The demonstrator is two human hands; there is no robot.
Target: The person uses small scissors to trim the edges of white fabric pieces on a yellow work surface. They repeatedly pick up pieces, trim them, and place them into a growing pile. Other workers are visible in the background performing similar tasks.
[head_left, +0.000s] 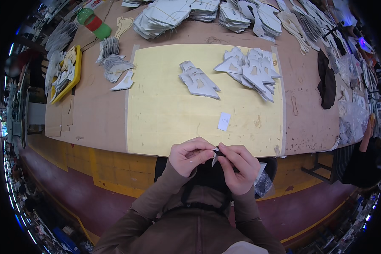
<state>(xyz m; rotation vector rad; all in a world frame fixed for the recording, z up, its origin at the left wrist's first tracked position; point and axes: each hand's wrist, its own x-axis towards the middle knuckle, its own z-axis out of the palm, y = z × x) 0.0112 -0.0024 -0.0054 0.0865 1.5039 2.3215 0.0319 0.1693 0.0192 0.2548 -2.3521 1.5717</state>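
My left hand [189,157] and my right hand [241,169] meet just off the table's front edge, fingertips pinched. Between them is a small black-and-white piece [216,155]; its kind is too small to make out, and fingers cover part of it. Beyond the hands, a pale yellow sheet [165,118] is taped to the table. On it lie a small white card [224,121], a short stack of white cut pieces with cut-out holes [197,81], and a larger heap of similar pieces [255,74] at the right.
Large stacks of white cut panels [161,17] line the far side. To the left are a yellow tray [77,74] of pieces, a green bottle [94,23] on its side and grey-white pieces [116,67]. Dark cloth [326,80] lies right. Another person's arm [367,133] shows at far right.
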